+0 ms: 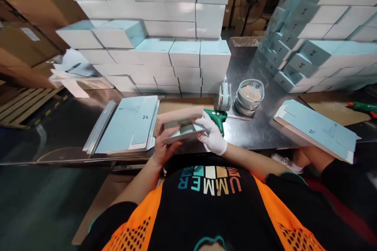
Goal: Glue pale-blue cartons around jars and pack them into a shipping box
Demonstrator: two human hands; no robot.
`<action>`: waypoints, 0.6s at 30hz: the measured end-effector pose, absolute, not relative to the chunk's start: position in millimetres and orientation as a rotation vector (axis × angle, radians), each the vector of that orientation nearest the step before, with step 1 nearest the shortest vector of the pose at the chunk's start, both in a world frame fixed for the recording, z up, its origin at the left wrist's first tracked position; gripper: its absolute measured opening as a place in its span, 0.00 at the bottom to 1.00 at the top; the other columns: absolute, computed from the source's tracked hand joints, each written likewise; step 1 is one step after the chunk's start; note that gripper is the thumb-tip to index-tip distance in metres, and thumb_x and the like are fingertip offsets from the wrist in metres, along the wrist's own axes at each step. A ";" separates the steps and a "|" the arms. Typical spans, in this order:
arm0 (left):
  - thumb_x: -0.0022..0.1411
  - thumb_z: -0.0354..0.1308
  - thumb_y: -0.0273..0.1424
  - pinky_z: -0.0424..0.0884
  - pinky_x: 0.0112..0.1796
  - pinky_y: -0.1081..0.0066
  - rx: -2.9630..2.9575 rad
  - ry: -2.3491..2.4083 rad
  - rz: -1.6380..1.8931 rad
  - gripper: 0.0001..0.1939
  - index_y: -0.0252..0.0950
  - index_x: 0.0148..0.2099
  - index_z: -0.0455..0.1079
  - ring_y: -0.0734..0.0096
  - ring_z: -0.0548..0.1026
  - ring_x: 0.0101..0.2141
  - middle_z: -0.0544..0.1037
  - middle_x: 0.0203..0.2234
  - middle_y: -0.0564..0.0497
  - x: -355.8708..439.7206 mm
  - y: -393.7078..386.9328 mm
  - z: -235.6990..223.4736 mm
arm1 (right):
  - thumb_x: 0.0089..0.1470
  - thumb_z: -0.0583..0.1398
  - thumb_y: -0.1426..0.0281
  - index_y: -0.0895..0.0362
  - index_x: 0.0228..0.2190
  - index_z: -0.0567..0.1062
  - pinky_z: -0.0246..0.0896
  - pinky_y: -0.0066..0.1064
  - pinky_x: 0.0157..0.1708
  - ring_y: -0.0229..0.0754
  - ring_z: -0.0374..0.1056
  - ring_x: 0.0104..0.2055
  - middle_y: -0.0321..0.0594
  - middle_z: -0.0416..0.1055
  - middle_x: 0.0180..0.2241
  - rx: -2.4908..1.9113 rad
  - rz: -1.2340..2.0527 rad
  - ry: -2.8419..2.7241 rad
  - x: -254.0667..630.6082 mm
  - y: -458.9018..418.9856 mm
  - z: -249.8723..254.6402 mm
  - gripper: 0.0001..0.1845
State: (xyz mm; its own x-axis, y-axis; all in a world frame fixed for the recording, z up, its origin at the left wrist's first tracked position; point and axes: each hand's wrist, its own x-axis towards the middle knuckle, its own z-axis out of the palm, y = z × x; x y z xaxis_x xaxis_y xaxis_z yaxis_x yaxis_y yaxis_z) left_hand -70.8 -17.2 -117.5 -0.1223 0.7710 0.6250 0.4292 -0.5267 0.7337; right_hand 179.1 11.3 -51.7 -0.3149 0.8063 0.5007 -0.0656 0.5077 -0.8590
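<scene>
A partly folded cardboard box blank (180, 125), light blue-grey with a brown inside, is held just above the metal table's (259, 129) near edge. My bare left hand (162, 148) grips its lower left side, fingers curled round it. My right hand (212, 136), in a white glove, holds the box's right end. A green glue gun (217, 117) lies on the table right behind the gloved hand.
A pile of flat light-blue blanks (129, 124) lies left of my hands, another (319, 129) at the right. A tape roll (224, 96) and a clear lidded tub (249, 96) stand behind. Stacks of finished blue boxes (165, 51) fill the back and right (312, 39).
</scene>
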 end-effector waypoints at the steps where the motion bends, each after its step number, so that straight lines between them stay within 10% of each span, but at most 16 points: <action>1: 0.60 0.70 0.64 0.69 0.67 0.43 1.913 1.335 1.746 0.33 0.39 0.47 0.77 0.42 0.78 0.58 0.81 0.43 0.43 -68.7 -15.2 -113.4 | 0.61 0.66 0.37 0.55 0.55 0.78 0.65 0.50 0.71 0.57 0.72 0.66 0.54 0.72 0.66 -0.677 1.033 -1.586 170.0 12.2 -50.9 0.38; 6: 0.59 0.66 0.69 0.77 0.60 0.54 1.844 1.290 2.027 0.46 0.40 0.64 0.70 0.48 0.79 0.59 0.77 0.58 0.39 -62.9 -8.4 -108.9 | 0.60 0.66 0.60 0.55 0.56 0.74 0.70 0.45 0.65 0.49 0.75 0.56 0.47 0.77 0.56 -0.897 0.932 -1.340 151.3 25.9 -46.2 0.25; 10: 0.62 0.72 0.60 0.68 0.69 0.50 2.153 1.404 1.761 0.33 0.41 0.56 0.78 0.50 0.78 0.60 0.82 0.46 0.46 -80.3 -10.0 -114.4 | 0.66 0.63 0.57 0.55 0.56 0.75 0.69 0.45 0.66 0.49 0.76 0.58 0.48 0.78 0.58 -0.995 0.940 -1.519 187.0 67.8 -39.9 0.22; 18: 0.64 0.63 0.68 0.71 0.65 0.51 2.120 1.492 1.738 0.38 0.40 0.56 0.78 0.49 0.79 0.58 0.84 0.47 0.44 -87.3 -9.9 -114.7 | 0.70 0.60 0.65 0.65 0.61 0.78 0.60 0.50 0.73 0.63 0.66 0.73 0.65 0.67 0.71 -1.886 0.385 -1.948 264.7 88.8 -42.1 0.24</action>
State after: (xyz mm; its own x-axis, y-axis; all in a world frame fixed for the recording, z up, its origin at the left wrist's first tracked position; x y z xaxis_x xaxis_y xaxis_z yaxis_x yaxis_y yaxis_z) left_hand -87.3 -9.9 -114.7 -0.0772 0.6606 0.7468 0.6377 -0.5430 0.5463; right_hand 264.7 88.8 -42.1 -0.0094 0.9956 0.0930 0.8856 0.0514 -0.4616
